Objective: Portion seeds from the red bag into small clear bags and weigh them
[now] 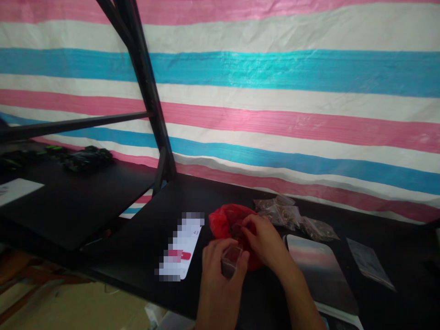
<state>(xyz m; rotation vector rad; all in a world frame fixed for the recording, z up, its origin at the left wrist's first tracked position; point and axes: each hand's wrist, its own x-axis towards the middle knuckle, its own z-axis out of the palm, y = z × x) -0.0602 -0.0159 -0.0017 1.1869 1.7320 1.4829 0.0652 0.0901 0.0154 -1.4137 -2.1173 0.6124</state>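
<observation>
My left hand [220, 263] is closed around a small clear plastic box [232, 256], tilted with its open-looking side toward the bag. A red plastic bag [220, 222] stands on the black table with its mouth spread, holding small dark pieces too blurred to name. At the mouth of the bag is my right hand [259, 236], thumb and fingertips pinched together. Whatever those fingertips hold, if anything, is too small to make out. The right hand hides part of the bag's side.
Several small zip bags of brownish pieces [282, 213] lie behind the right hand. A flat scale with a metal plate [321, 270] sits to the right, beside a flat zip bag [371, 263]. Left of the bag lies a phone with a lit screen [184, 256]. A black post [151, 101] rises behind.
</observation>
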